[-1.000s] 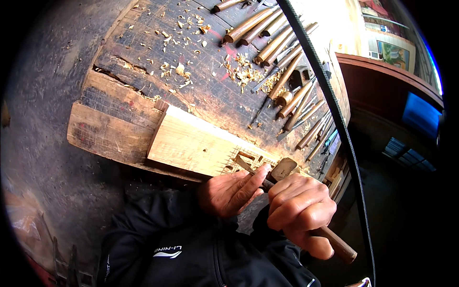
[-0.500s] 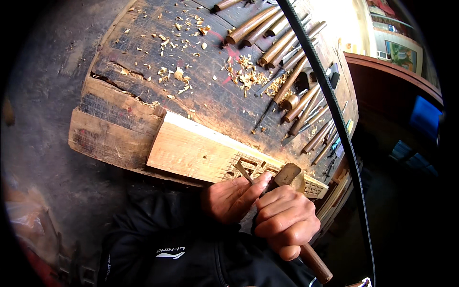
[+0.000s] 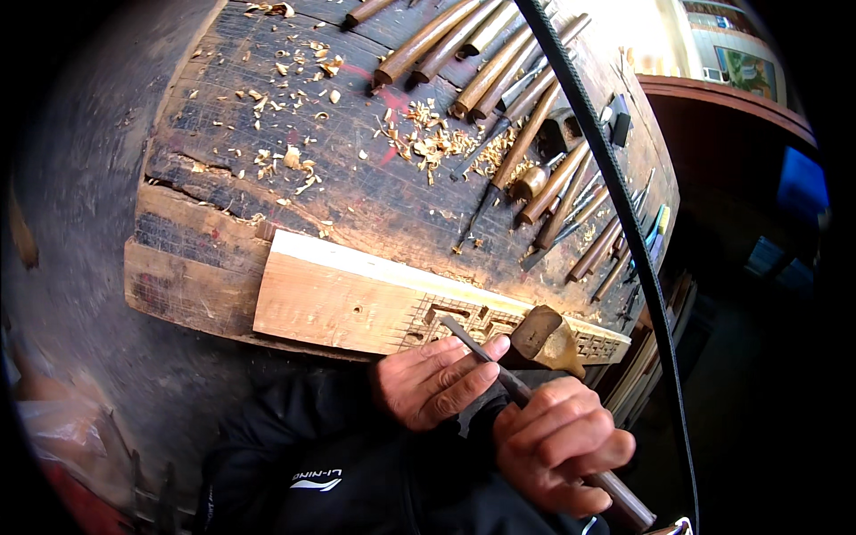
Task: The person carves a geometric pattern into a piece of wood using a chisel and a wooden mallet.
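Note:
A pale wooden board [image 3: 330, 299] lies along the near edge of the bench, with a gridded, carved fretwork pattern toward its right end. A chisel [image 3: 510, 383] slants across that carving, its blade tip over the cut openings. My right hand [image 3: 562, 437] wraps round its wooden handle, the butt sticking out below. Fingers and thumb of my left hand [image 3: 437, 379] are closed on the blade near the tip, beside the board's near edge. Just past my hands, a blocky wooden piece resembling a mallet head [image 3: 539, 334] sits against the carved part; any handle is hidden.
Many wooden-handled carving tools [image 3: 499, 76] lie in rows on the scarred bench [image 3: 357, 192], at the far side and right. Curled shavings [image 3: 437, 147] are scattered among them. A black cord [image 3: 615, 178] crosses the view. A plastic bag [image 3: 67, 428] is at lower left.
My right hand has moved down and to the right along with the handle, exposing more of the chisel's shaft. The bench and board have shifted slightly left in view.

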`<state>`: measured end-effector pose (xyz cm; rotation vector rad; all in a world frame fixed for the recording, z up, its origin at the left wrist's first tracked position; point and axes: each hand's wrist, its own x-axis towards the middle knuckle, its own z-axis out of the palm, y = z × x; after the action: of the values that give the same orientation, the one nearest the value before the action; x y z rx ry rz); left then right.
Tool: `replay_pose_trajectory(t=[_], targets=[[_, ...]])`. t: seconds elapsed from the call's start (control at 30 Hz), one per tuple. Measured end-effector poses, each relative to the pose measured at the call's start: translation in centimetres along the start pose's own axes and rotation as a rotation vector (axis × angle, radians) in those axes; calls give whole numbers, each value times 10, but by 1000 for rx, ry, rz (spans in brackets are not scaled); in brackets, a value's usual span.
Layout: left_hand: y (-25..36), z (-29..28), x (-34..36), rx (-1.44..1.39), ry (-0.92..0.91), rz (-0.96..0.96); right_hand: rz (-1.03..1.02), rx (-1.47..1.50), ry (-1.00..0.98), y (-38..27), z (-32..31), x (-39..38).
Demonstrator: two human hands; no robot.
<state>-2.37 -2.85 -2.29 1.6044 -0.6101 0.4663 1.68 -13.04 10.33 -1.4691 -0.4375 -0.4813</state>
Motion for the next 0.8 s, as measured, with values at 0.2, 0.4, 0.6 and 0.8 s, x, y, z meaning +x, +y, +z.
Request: replay_pose_trajectory(t=[0.2, 0.4, 0.6, 0.8], targets=[[1, 6, -4, -10, 75, -22, 84, 144, -23, 2, -7, 5], [-2, 12, -1, -29, 157, -10, 67, 159, -140, 15, -8, 11], [-2, 9, 0, -45, 169, -2, 80, 182, -186, 16, -7, 14], [-2, 8, -2, -33, 153, 1, 113, 253, -146, 17, -4, 13]])
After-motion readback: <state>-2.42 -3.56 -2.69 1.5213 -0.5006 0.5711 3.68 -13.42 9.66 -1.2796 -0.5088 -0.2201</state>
